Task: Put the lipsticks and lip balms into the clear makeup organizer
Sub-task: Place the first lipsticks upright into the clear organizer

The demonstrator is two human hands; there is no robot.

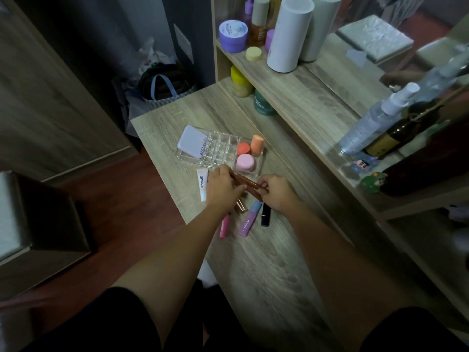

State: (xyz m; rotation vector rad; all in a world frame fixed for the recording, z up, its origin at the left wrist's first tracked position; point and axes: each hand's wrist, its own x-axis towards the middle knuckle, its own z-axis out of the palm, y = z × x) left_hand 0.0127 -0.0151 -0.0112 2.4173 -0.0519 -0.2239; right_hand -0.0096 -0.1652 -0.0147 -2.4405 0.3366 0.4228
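A clear makeup organizer [218, 151] sits on the wooden desk, holding a lilac compact [191, 141], two orange balms [256, 145] and a pink balm jar [245, 161]. Just in front of it, my left hand [223, 188] and my right hand [278, 191] both grip a brown lipstick tube [247, 183], one at each end. Loose on the desk lie a white lip tube [202, 184], a pink tube [224, 227], a rose-gold stick [241, 205], a purple-blue lip gloss [250, 219] and a black lipstick [265, 214].
A raised shelf [291, 97] on the right carries jars, bottles and a tall white cylinder [289, 34], with a spray bottle [373, 120] and small figurines [373, 182] nearer. A bag [162, 85] sits on the floor beyond the desk's left edge.
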